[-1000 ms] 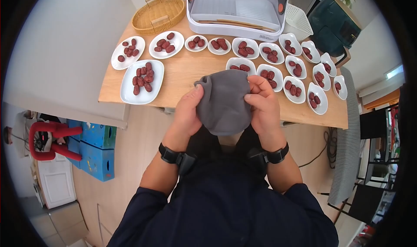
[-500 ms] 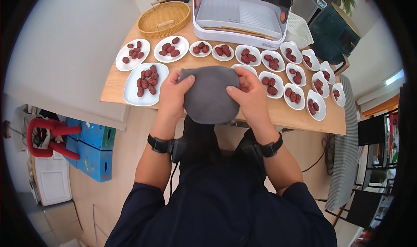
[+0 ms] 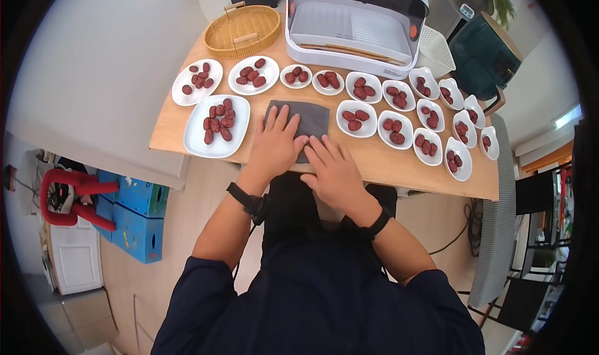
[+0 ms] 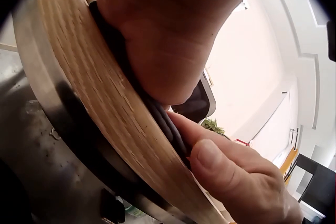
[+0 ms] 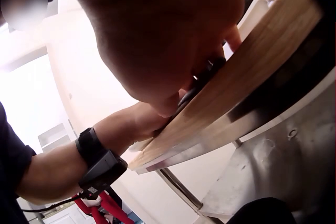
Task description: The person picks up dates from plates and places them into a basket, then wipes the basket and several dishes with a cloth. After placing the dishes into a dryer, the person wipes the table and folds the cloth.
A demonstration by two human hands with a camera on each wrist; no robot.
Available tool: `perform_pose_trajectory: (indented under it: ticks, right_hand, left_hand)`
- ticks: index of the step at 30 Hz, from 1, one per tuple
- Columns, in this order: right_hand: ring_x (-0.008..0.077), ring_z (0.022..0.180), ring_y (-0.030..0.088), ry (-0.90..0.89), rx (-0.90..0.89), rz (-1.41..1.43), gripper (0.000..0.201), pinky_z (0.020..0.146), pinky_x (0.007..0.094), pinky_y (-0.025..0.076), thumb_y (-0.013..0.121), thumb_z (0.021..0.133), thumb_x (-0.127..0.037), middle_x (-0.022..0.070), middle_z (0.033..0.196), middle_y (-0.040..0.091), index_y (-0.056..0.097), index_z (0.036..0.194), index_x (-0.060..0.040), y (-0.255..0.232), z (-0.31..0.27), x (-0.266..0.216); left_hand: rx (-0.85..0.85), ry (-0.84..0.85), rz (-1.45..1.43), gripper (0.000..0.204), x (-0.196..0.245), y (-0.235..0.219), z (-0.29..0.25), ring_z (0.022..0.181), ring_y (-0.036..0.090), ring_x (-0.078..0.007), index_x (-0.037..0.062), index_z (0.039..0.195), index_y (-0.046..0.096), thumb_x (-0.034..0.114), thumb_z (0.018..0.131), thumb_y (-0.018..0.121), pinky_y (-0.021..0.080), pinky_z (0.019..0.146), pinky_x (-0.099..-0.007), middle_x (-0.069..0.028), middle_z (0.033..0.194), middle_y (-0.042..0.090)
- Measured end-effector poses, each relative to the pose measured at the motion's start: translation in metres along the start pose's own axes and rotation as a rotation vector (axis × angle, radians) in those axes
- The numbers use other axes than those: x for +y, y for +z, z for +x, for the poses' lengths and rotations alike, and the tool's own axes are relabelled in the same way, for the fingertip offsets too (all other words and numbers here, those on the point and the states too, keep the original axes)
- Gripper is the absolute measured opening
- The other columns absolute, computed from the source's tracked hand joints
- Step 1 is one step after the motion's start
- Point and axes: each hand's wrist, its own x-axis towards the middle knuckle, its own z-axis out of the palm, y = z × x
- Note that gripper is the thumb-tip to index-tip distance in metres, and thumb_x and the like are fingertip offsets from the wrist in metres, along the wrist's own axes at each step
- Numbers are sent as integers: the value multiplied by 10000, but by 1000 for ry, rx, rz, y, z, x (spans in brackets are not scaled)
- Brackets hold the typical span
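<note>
A dark grey cloth [image 3: 314, 114] lies flattened into a rough square at the table's front edge. My left hand [image 3: 274, 147] rests on its left part with the fingers spread and straight. Beside it, my right hand [image 3: 337, 175] lies over the cloth's front right corner, fingers extended and its fingertips near the left hand. From the left wrist, the cloth [image 4: 171, 132] shows as a thin layered band between the palm and the wooden tabletop [image 4: 113, 95]. The right wrist view looks along the same table edge, where the hand covers most of the cloth.
White plates [image 3: 193, 144] of red dates stand on the left. Several small white dishes [image 3: 355, 131] of dates line the back and right. Behind them are a wicker tray [image 3: 215, 36], a white lidded box [image 3: 349, 60], a white basket [image 3: 435, 50] and a dark green appliance [image 3: 483, 49].
The cloth, earlier held up between both hands above the table's front edge, has come down onto the tabletop. Both hands have let go of its sides and now lie flat on it.
</note>
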Motion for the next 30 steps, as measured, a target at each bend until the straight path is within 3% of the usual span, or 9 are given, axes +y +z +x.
perform_pose_trajectory:
  ticks: [7, 9, 10, 13, 16, 19, 23, 25, 30]
  right_hand:
    - [397, 1418, 458, 30, -18, 59, 669, 1154, 550, 353, 774, 850, -367, 208, 1483, 532, 590, 1370, 12, 2, -3, 1]
    - [394, 1348, 528, -4, 76, 84, 560, 1111, 523, 411, 791, 838, -317, 204, 1426, 581, 655, 1278, 1, 1, -2, 6]
    - [388, 1288, 570, 30, 147, 154, 489, 1062, 506, 448, 796, 828, -281, 194, 1370, 617, 681, 1217, -8, 1, -5, 10]
    - [362, 1123, 661, 62, 276, 236, 321, 915, 462, 524, 805, 802, -195, 159, 1208, 696, 724, 1068, -35, -2, -3, 8]
    - [350, 1116, 665, 16, 281, 239, 316, 889, 458, 524, 805, 801, -211, 142, 1191, 699, 722, 1057, -44, -5, 4, 10]
    - [345, 1129, 659, -45, 289, 237, 301, 903, 458, 516, 807, 801, -229, 124, 1188, 703, 726, 1031, -52, -5, 11, 8]
    - [342, 1160, 646, -42, 200, 197, 303, 933, 463, 498, 812, 795, -249, 110, 1176, 707, 729, 1017, -60, 5, 10, 13]
    - [341, 1167, 643, -32, 202, 217, 306, 940, 463, 493, 813, 794, -250, 110, 1172, 708, 729, 1018, -60, 8, 10, 14]
    - [336, 1161, 648, -44, 210, 197, 296, 921, 463, 499, 808, 790, -233, 109, 1168, 709, 728, 1014, -58, 5, 12, 13]
  left_hand:
    - [37, -47, -20, 525, 4, -6, -3, 1462, 387, -445, 39, 1400, 588, 390, 1010, 591, 275, 1190, -613, -237, 1539, 475]
    - [83, -46, -186, 487, 3, -19, 1, 1465, 378, -450, 29, 1354, 614, 363, 1000, 622, 258, 1190, -634, -241, 1508, 502]
    - [186, -56, -184, 416, 5, -33, 5, 1400, 468, -433, 13, 1270, 659, 297, 966, 681, 362, 1153, -566, -234, 1433, 568]
    - [308, -164, -375, 327, -10, -66, 16, 1223, 603, -417, 1, 1171, 690, 209, 919, 716, 484, 1038, -494, -223, 1321, 637]
    - [387, -244, -323, 244, -47, -88, 27, 1062, 683, -377, -16, 1061, 732, 158, 891, 723, 551, 918, -433, -198, 1145, 712]
    - [382, -455, -374, 253, -81, -101, 31, 1049, 689, -366, -15, 1067, 734, 174, 902, 700, 549, 910, -428, -196, 1157, 716]
    - [424, -492, -222, 257, -125, -112, 29, 988, 705, -373, -2, 1043, 749, 204, 911, 671, 552, 876, -439, -192, 1095, 740]
    - [371, -686, -186, 273, -148, -118, 25, 925, 714, -394, -1, 1000, 757, 236, 902, 664, 553, 840, -466, -189, 982, 758]
    - [397, -895, -17, 298, -242, -84, 2, 778, 723, -328, -20, 904, 746, 269, 881, 679, 553, 739, -428, -175, 797, 735]
